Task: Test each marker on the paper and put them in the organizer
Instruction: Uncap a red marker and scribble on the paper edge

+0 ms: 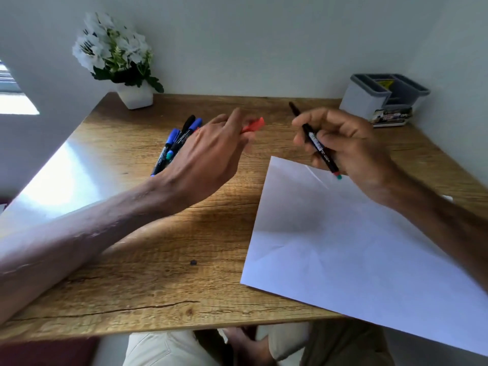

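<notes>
My right hand (340, 143) grips a black marker (318, 145) above the top corner of the white paper (356, 247); its uncapped tip points away from me and its red and green end toward me. My left hand (211, 151) pinches a red cap (253, 125) in its fingertips, held above the desk. Behind the left hand lies a pile of several capped markers (179, 138) with blue, black and green caps, partly hidden by the hand. The grey organizer (380, 95) stands at the back right corner against the wall.
A white pot of white flowers (124, 64) stands at the back left of the wooden desk (184, 260). A small dark box (390, 117) lies in front of the organizer. The paper overhangs the desk's front right edge. My knees show below the desk.
</notes>
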Demonstrator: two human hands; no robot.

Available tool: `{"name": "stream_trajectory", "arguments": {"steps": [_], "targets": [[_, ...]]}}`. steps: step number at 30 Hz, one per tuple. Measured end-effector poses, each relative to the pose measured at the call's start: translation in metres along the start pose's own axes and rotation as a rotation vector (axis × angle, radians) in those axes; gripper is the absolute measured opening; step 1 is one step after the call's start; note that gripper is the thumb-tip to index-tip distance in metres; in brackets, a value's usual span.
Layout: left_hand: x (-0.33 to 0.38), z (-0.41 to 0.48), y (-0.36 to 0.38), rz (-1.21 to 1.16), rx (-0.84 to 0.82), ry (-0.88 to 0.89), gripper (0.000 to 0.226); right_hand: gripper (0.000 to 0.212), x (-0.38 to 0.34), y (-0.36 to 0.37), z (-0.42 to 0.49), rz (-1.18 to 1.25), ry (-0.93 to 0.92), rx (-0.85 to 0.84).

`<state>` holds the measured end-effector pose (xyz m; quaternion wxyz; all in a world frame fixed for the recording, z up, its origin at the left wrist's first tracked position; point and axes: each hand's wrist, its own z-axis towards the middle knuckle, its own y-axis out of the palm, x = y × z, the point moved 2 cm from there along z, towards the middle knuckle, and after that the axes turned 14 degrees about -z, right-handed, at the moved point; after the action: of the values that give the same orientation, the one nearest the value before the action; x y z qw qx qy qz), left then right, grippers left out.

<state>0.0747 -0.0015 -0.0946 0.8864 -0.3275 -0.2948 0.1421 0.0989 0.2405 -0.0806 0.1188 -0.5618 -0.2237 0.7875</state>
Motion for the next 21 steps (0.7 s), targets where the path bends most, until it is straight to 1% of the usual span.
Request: {"name": "stream_trajectory", "arguments": {"steps": [2,4,6,9,10,12,13,15,17,21], "targets": [[0.004,-0.002,0.003,-0.077,-0.008,0.003,0.03,0.044,-0.001,-0.004,-0.007,0.157,0.032,-0.054],[0.008,-0.004,0.006,-0.154,-0.017,-0.031,0.023,0.033,-0.001,-0.001,-0.015,0.197,0.014,-0.054],[0.012,-0.007,0.008,-0.258,-0.035,-0.1,0.018,0.025,-0.002,0.007,-0.026,0.121,-0.011,-0.023],[0.017,-0.01,0.008,-0.363,-0.059,-0.16,0.025,0.01,-0.003,0.027,-0.047,-0.021,-0.019,-0.061],[0.018,-0.009,0.008,-0.365,-0.075,-0.164,0.028,0.01,-0.003,0.033,-0.054,-0.06,-0.009,-0.08],[0.019,-0.009,0.01,-0.365,-0.14,-0.133,0.027,0.005,-0.005,0.042,-0.062,-0.208,-0.063,-0.109],[0.019,-0.009,0.011,-0.368,-0.194,-0.119,0.025,0.004,-0.006,0.043,-0.061,-0.291,-0.097,-0.121],[0.015,-0.01,0.015,-0.348,-0.312,-0.107,0.036,0.004,-0.007,0.044,-0.055,-0.335,-0.105,-0.119],[0.012,-0.011,0.017,-0.328,-0.396,-0.115,0.047,0.005,-0.007,0.043,-0.049,-0.282,-0.066,-0.088],[0.006,-0.012,0.016,-0.313,-0.45,-0.16,0.052,0.01,-0.011,0.034,-0.05,-0.153,-0.024,-0.003]]}}
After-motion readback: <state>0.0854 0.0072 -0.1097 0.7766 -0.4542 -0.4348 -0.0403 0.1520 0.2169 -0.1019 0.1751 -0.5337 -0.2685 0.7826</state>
